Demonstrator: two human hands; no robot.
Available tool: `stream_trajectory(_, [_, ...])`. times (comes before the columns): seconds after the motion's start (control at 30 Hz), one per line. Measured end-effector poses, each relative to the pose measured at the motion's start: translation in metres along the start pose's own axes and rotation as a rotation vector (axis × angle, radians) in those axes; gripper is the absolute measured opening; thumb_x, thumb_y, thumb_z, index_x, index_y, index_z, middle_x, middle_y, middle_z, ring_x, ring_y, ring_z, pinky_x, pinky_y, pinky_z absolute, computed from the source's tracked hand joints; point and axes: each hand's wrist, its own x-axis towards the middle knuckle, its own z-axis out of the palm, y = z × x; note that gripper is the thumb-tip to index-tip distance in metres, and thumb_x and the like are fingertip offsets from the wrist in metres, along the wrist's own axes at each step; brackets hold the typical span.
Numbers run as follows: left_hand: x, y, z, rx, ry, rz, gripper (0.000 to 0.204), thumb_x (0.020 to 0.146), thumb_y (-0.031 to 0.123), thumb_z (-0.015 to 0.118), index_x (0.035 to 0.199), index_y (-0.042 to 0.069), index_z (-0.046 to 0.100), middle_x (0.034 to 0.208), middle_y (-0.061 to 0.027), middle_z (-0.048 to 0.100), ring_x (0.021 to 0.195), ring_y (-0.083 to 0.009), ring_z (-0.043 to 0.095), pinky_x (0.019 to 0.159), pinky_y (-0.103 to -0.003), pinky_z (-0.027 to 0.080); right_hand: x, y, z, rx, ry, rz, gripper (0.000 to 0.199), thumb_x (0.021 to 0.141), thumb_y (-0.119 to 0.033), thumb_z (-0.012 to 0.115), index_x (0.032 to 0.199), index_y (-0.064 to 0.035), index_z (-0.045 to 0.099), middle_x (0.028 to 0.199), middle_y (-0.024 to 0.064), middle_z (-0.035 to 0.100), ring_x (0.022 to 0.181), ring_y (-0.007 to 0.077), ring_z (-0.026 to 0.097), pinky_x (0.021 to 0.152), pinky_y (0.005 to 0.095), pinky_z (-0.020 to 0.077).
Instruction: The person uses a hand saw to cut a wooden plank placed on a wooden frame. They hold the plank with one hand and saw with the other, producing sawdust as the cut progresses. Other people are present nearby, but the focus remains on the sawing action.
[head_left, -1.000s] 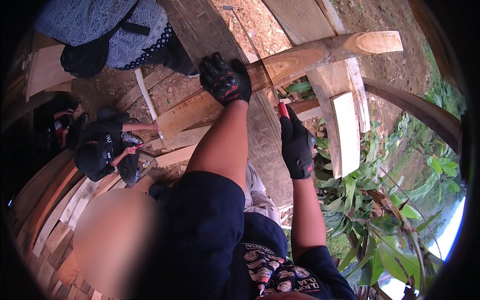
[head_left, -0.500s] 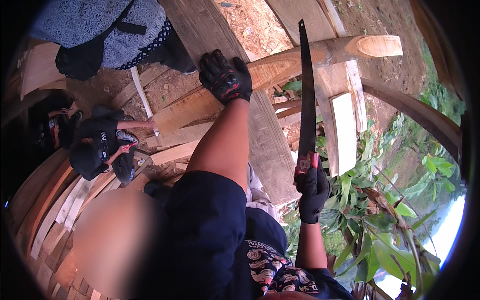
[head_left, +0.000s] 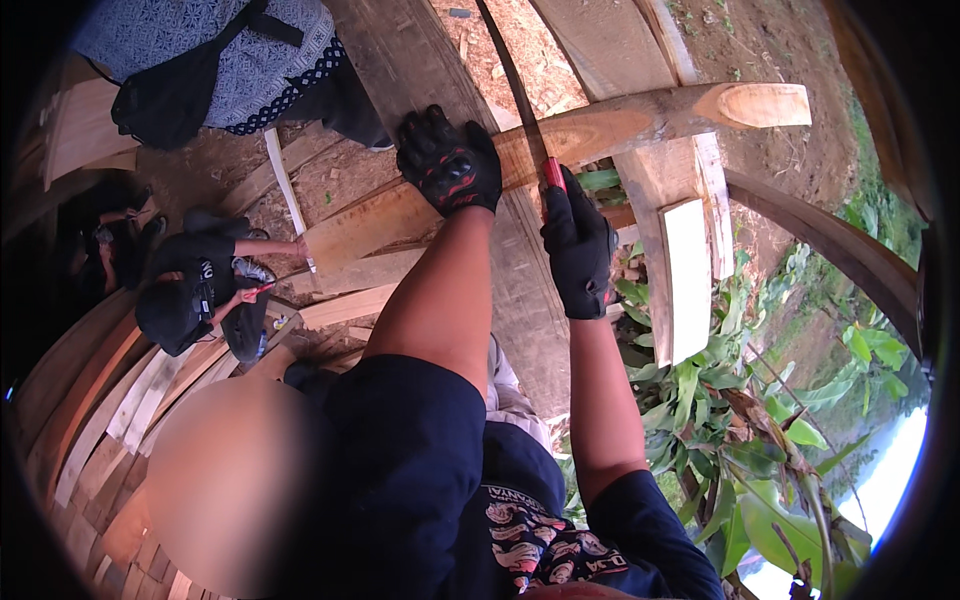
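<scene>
A long piece of wood (head_left: 365, 222), bark-edged with a pale cut face at its right end, lies crosswise over a wide plank (head_left: 415, 60). My left hand (head_left: 450, 165), in a black glove with red accents, presses down on it, fingers spread over its far side. Just to the right, my right hand (head_left: 580, 245), also black-gloved, is closed round the red handle of a handsaw (head_left: 518, 85). The blade slants up and left across the wood beside my left hand; its far end leaves the top of the picture. Whether the teeth touch the wood, I cannot tell.
A short pale board (head_left: 685, 275) lies at the right near leafy plants (head_left: 690, 400). One person in a dark cap (head_left: 168, 312) sits at the left, a hand at the wood's left end. Another in patterned blue cloth (head_left: 215, 60) is at upper left. Stacked boards (head_left: 110, 440) fill the lower left.
My right hand has moved up and left with the handsaw, bringing the blade from upright, right of my left hand, to a slant across the wood. My left hand has stayed nearly in place.
</scene>
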Motion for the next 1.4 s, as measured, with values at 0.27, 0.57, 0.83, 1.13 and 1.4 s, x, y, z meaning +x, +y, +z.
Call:
stream_trajectory(0.27, [0.002,0.002,-0.002,-0.005,-0.014,0.009,0.064,0.101,0.045,0.067,0.152,0.009,0.056,0.162,-0.0216,0.051,0.152,-0.0431,0.045,0.121,-0.063,0.038,0.01,0.001,0.001,-0.086,-0.015,-0.02,0.046,0.112,-0.041,0.063,0.144,-0.0087,0.074,0.111,0.0265,0.08,0.106,0.042,0.079,0.09,0.0481,0.0592])
stream_trajectory(0.57, [0.001,0.0,0.001,0.014,0.016,-0.004,0.064,0.101,0.046,0.067,0.153,0.011,0.056,0.162,-0.0215,0.051,0.153,-0.042,0.046,0.121,-0.063,0.038,0.007,-0.012,-0.004,-0.18,-0.017,-0.044,0.047,0.113,-0.042,0.059,0.143,-0.0092,0.074,0.111,0.0276,0.078,0.105,0.0457,0.077,0.09,0.0513,0.0586])
stream_trajectory(0.83, [0.002,-0.002,0.004,0.005,0.004,-0.002,0.064,0.101,0.046,0.066,0.154,0.011,0.056,0.163,-0.022,0.051,0.155,-0.0412,0.044,0.122,-0.063,0.036,0.0,-0.003,-0.008,-0.235,-0.013,-0.098,0.048,0.114,-0.042,0.058,0.144,-0.008,0.073,0.114,0.0276,0.078,0.107,0.0473,0.076,0.092,0.0523,0.0583])
stream_trajectory(1.13, [0.003,-0.002,0.0,-0.014,0.034,0.01,0.062,0.1,0.045,0.067,0.151,0.01,0.057,0.159,-0.0222,0.054,0.151,-0.0425,0.047,0.119,-0.064,0.039,-0.044,0.025,-0.025,-0.158,-0.066,0.055,0.049,0.114,-0.039,0.06,0.149,-0.0059,0.07,0.122,0.0269,0.079,0.113,0.0406,0.079,0.093,0.0461,0.0598])
stream_trajectory(1.4, [0.003,-0.004,0.005,-0.012,0.063,0.027,0.061,0.099,0.046,0.068,0.148,0.01,0.06,0.157,-0.0235,0.056,0.149,-0.0435,0.05,0.118,-0.065,0.04,-0.098,0.058,-0.045,-0.207,-0.039,0.072,0.045,0.115,-0.037,0.063,0.149,-0.0098,0.072,0.089,0.0067,0.077,0.077,0.0139,0.067,0.074,0.0353,0.0562])
